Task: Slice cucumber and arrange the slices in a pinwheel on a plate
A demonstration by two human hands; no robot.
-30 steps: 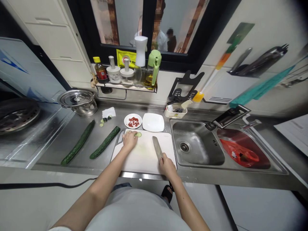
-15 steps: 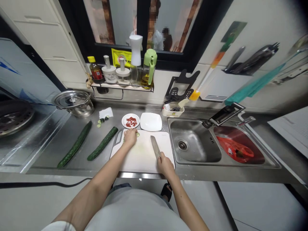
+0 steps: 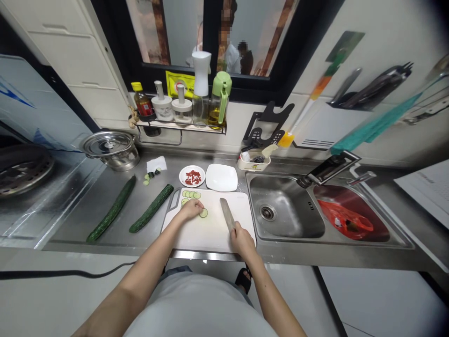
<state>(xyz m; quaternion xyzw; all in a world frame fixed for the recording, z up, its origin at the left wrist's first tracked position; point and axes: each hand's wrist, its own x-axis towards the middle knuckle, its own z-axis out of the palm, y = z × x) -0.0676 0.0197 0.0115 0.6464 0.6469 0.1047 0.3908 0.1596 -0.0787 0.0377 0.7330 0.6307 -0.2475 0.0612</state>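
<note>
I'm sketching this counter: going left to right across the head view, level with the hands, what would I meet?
Leftmost cucumber → second cucumber → left hand → knife → right hand → sink drain → red bag.

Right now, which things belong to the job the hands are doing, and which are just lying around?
Seem part of the job:
knife, in the right hand
cucumber slice, by the left hand
cutting board
cucumbers nearby, probably

Seem just lying about:
lidded pot
red bag
green-topped bottle
</note>
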